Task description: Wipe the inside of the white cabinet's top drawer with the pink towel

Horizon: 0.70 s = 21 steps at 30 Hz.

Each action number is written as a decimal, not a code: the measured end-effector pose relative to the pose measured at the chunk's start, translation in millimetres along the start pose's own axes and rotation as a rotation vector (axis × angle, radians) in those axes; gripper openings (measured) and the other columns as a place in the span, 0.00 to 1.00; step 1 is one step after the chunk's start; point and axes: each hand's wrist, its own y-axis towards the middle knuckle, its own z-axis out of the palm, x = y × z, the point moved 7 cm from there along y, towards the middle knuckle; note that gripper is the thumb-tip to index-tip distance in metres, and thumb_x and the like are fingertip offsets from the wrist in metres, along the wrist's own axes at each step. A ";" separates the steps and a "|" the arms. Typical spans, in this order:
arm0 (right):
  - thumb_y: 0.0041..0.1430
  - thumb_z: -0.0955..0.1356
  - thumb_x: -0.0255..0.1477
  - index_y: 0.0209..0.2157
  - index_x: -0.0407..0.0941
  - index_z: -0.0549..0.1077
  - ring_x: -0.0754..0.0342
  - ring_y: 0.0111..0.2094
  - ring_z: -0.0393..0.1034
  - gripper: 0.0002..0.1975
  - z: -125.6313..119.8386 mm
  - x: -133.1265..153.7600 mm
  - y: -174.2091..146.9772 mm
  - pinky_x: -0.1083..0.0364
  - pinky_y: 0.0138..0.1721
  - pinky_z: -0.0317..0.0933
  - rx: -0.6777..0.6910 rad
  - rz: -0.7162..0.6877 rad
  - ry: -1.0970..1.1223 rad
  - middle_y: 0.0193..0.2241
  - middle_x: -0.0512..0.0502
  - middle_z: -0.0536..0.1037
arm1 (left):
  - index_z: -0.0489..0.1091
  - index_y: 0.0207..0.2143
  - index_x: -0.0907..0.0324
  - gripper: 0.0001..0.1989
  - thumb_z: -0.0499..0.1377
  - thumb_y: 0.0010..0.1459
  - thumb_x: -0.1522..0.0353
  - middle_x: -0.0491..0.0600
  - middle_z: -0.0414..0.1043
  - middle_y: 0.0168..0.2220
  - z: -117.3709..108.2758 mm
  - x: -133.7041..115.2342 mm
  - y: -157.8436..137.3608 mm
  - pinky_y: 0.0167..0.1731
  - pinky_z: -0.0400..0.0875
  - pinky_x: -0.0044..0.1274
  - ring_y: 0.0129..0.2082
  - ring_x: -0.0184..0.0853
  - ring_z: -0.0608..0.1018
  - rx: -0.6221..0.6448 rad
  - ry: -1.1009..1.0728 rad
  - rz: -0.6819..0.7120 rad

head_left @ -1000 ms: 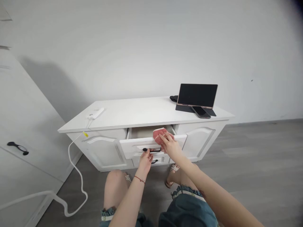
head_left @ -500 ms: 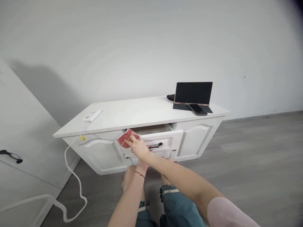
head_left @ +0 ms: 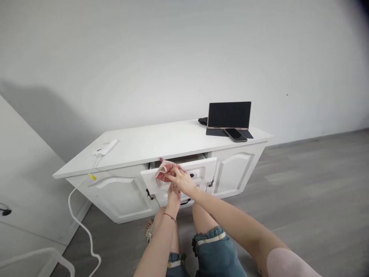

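White cabinet (head_left: 161,144), crumpled pink cloth (head_left: 164,171) under right hand (head_left: 180,180) on drawer front (head_left: 201,171).

Right hand (head_left: 181,180) with pink cloth (head_left: 165,171) on open drawer (head_left: 198,169) front.

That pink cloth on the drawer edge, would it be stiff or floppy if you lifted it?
Probably floppy: the pink cloth bunches and folds under the right hand on the drawer front. Likely light too, since it drapes over the edge without sagging off.

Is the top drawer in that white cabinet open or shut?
Open, partway. The drawer front stands out from the cabinet, with a dark gap behind it; the right hand presses a pink cloth on its top edge.
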 end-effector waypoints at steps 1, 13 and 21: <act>0.64 0.63 0.29 0.57 0.57 0.66 0.47 0.47 0.65 0.20 -0.8 -11.4 -6.2 0.55 0.36 0.66 0.004 0.051 0.018 0.50 0.42 0.66 | 0.70 0.31 0.56 0.12 0.64 0.44 0.78 0.43 0.76 0.32 -2.1 0.4 -0.3 0.42 0.69 0.21 0.35 0.29 0.78 0.003 -0.018 0.005; 0.64 0.58 0.31 0.60 0.41 0.62 0.40 0.56 0.63 0.24 34.9 -132.2 -93.8 0.48 0.49 0.64 -0.073 0.715 0.211 0.59 0.29 0.57 | 0.71 0.26 0.57 0.06 0.63 0.56 0.73 0.47 0.78 0.30 -3.6 2.0 3.4 0.46 0.69 0.23 0.35 0.29 0.79 -0.152 -0.084 -0.041; 0.61 0.56 0.25 0.55 0.41 0.59 0.41 0.52 0.67 0.20 85.4 -111.4 -119.3 0.45 0.48 0.64 -0.305 1.046 0.446 0.56 0.26 0.57 | 0.68 0.23 0.59 0.10 0.64 0.56 0.73 0.45 0.76 0.27 -4.7 3.3 -1.0 0.38 0.74 0.22 0.28 0.27 0.78 -0.179 -0.086 -0.074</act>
